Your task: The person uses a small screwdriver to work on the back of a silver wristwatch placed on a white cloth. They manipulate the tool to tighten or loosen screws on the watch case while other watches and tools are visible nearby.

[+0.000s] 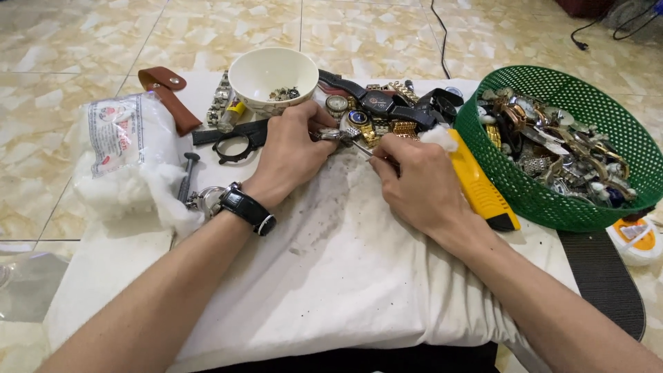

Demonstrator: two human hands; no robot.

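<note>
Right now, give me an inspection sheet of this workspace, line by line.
Surface: white cloth spread on a tiled floor, speckled with dark grime near the middle.
Job's things: small metal watch part pinched in the left hand; thin tool in the right hand, tip at the part.
Clutter: watch pile, white bowl with small bits, green basket of watch pieces, yellow utility knife, cotton bag, brown strap.
Hands: both bare; black wristwatch on the left.
Cables: black cable across the tiles.
Surroundings: marbled floor tiles.
</note>
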